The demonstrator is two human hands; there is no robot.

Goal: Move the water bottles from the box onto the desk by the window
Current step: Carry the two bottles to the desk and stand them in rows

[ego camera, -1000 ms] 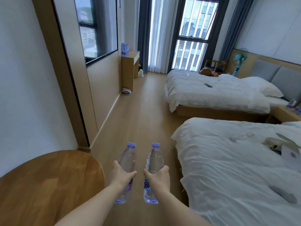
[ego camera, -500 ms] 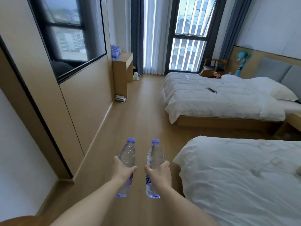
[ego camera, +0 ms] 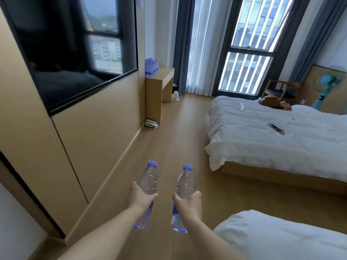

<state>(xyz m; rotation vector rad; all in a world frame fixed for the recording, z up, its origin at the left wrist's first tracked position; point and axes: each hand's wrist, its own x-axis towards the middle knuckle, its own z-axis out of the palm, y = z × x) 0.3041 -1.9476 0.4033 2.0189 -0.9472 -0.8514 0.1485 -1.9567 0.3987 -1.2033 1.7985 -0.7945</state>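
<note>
Two water bottles, the left bottle [ego camera: 147,186] and the right bottle [ego camera: 185,188], point caps-forward, each clasped mid-body by the left hand [ego camera: 141,196] and right hand [ego camera: 188,203]. The bench [ego camera: 163,76] lies well ahead, slightly left of them, nearer the left grip, already carrying bottles [ego camera: 151,67].

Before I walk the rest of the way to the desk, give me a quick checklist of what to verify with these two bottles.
1. Left hand grip on the left bottle: fingers wrapped round its middle, ok.
2. Right hand grip on the right bottle: wrapped round its middle, ok.
3. Caps on both bottles: purple caps in place, ok.
4. Floor between you and the desk: bare wood, with a telephone lying at the desk's near foot, ok if you keep right of it.
5. Free space on the desk top: bottles on the desk stand at its wall side; the rest looks bare, ok.
6. Whether the caps are tight: cannot tell.
</note>
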